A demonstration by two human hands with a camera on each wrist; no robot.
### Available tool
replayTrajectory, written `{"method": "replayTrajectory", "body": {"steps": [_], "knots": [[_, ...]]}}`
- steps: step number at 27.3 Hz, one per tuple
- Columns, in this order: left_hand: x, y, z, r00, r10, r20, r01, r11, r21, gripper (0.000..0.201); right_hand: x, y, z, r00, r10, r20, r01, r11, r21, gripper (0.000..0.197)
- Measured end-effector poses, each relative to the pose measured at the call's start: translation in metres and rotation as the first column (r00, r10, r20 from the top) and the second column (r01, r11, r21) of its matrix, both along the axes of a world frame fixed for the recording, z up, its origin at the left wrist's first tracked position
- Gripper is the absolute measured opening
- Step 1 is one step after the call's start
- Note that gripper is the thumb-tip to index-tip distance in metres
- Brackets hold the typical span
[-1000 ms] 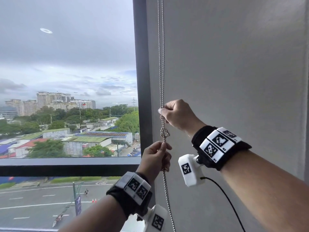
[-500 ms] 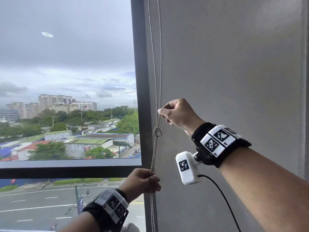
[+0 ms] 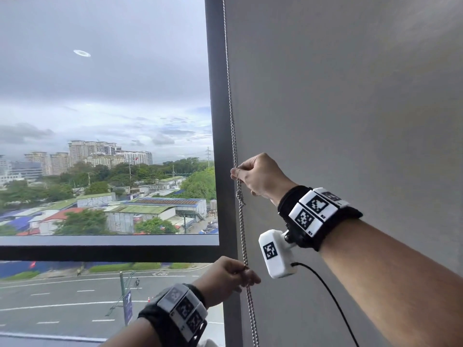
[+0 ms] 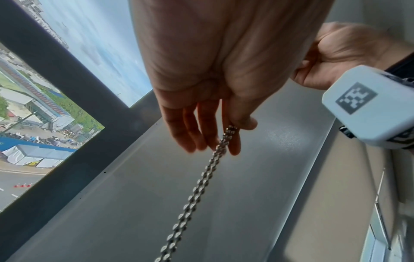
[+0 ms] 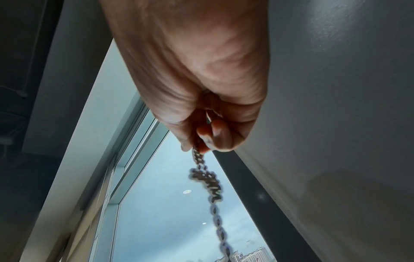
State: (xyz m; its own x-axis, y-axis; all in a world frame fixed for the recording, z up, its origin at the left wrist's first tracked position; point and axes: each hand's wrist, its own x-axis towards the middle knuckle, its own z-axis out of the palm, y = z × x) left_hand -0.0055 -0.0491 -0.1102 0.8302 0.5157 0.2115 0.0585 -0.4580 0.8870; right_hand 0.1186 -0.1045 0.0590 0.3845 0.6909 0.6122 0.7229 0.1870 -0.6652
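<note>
A metal bead chain [image 3: 241, 229] hangs doubled along the dark window post, beside the grey roller blind [image 3: 350, 108]. My right hand [image 3: 237, 172] pinches the chain at chest height; in the right wrist view the right hand [image 5: 201, 144] is a fist with the chain [image 5: 215, 187] running from its fingertips. A small knot or twist sits in the chain just below that grip. Lower down, my left hand [image 3: 246, 271] holds the same chain. Seen from the left wrist, the left hand [image 4: 233, 132] pinches the chain [image 4: 201, 179] between thumb and fingers.
The dark window frame [image 3: 218, 126] stands just left of the chain, with its horizontal bar [image 3: 107, 252] at the level of my left hand. Glass with a city view fills the left. The blind covers the whole right side. A black cable [image 3: 333, 299] hangs from my right wrist camera.
My left hand has slid down the chain, away from the knot. The right hand has kept its grip at about the same height. The two strands now lie together.
</note>
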Motion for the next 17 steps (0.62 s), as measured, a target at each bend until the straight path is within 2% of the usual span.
{"method": "replayTrajectory", "body": {"steps": [2,6,9,11,14,17], "knots": [[-0.002,-0.003,0.011,0.998,0.016,0.053,-0.017,1.000,0.025,0.029,-0.001,-0.004,0.000,1.000,-0.008,0.024,0.008,1.000,0.013,0.022],[-0.011,-0.016,0.062,0.963,0.024,0.270,0.009,0.992,-0.123,0.028,0.002,-0.011,-0.001,1.000,-0.014,0.019,0.014,1.000,0.026,0.020],[-0.017,-0.023,0.109,0.882,-0.016,0.471,0.135,0.966,-0.220,0.029,0.002,-0.014,-0.002,1.000,-0.012,0.014,0.011,0.999,0.033,0.019],[-0.017,-0.023,0.134,0.829,0.012,0.559,0.138,0.965,-0.225,0.035,0.002,-0.017,-0.003,1.000,0.017,-0.015,-0.017,0.999,0.037,0.021],[-0.006,-0.017,0.165,0.786,0.124,0.606,0.014,0.976,-0.217,0.036,0.003,-0.024,-0.005,0.987,0.084,-0.135,-0.081,0.996,0.026,0.018],[0.008,-0.017,0.188,0.813,0.159,0.560,-0.048,0.977,-0.208,0.034,-0.001,-0.031,-0.009,0.935,0.205,-0.289,-0.208,0.978,0.021,0.023]]}}
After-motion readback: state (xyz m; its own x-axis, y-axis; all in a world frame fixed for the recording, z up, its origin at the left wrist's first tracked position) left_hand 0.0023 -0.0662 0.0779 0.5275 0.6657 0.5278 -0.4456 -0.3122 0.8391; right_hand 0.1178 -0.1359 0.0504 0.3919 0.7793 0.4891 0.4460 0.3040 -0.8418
